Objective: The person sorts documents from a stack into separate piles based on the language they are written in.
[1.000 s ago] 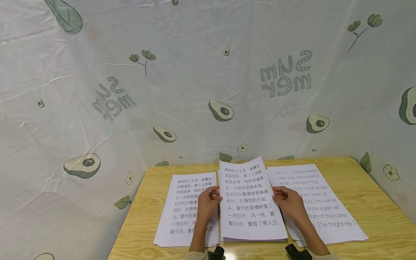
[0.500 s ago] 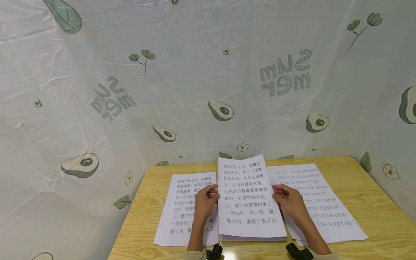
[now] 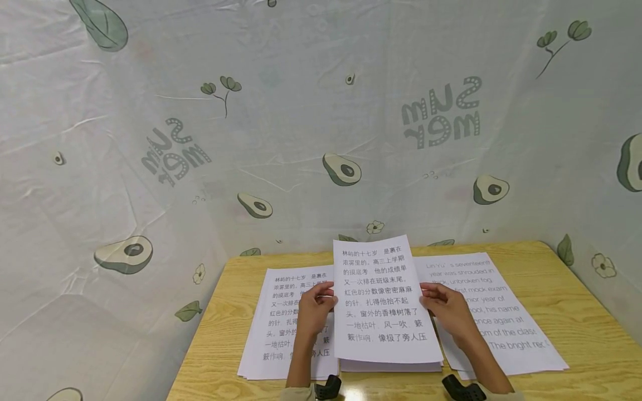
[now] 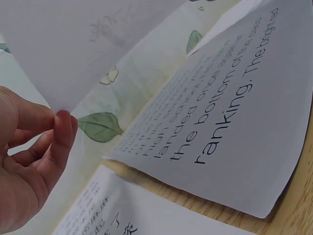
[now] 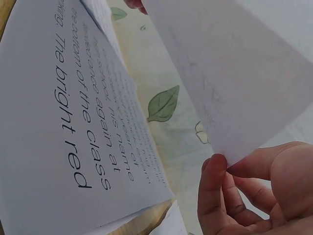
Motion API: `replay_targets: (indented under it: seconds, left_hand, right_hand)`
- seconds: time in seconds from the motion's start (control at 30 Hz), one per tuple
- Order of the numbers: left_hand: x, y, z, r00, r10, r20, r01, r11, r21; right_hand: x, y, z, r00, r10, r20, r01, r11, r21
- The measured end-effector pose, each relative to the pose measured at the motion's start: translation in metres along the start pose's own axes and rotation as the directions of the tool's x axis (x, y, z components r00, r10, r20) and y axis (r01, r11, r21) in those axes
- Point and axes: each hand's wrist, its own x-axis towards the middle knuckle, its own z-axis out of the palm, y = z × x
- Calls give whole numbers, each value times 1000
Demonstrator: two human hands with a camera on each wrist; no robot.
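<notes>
A white sheet of paper (image 3: 377, 303) printed with large Chinese characters is held up over the middle pile, tilted toward me. My left hand (image 3: 314, 312) pinches its left edge between thumb and fingers. On the opposite edge, my right hand (image 3: 448, 313) grips it the same way. Both wrist views show the sheet's blank back and its edge between the fingertips. Beneath lies the middle pile (image 4: 274, 127), whose top page carries English text; in the head view only its front strip shows.
To the left lies a paper pile (image 3: 256, 356) with Chinese text, partly behind my left forearm. Another paper pile (image 3: 531, 356) with English text is at the right, slightly fanned. The wooden table (image 3: 592, 345) meets a patterned cloth (image 3: 301, 111) at the back.
The sheet has risen slightly and shifted a little left, exposing more of the pile's front edge. My left hand has moved left and up with it; the right hand has barely moved.
</notes>
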Motion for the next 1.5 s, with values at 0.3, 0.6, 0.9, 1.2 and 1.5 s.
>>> replay_targets:
  seconds: [0.3, 0.6, 0.9, 1.2, 1.5]
  left_hand:
    - [-1, -4, -9, 1000, 3, -3, -3, 1000, -7]
    - [4, -18, -38, 999, -30, -37, 32, 998, 50]
    - [7, -29, -76, 996, -2, -88, 13, 992, 127]
    - [5, -34, -109, 994, -9, -108, 26, 988, 151]
    - [7, -45, -139, 988, -47, -150, 77, 977, 197]
  right_hand:
    - [1, 1, 7, 999, 35, 37, -38, 997, 69]
    - [4, -5, 44, 999, 21, 43, -24, 997, 68]
    - [8, -8, 88, 998, 35, 49, -39, 996, 86]
    - [3, -15, 123, 997, 17, 71, -26, 991, 133]
    - [1, -18, 156, 995, -21, 101, 4, 985, 172]
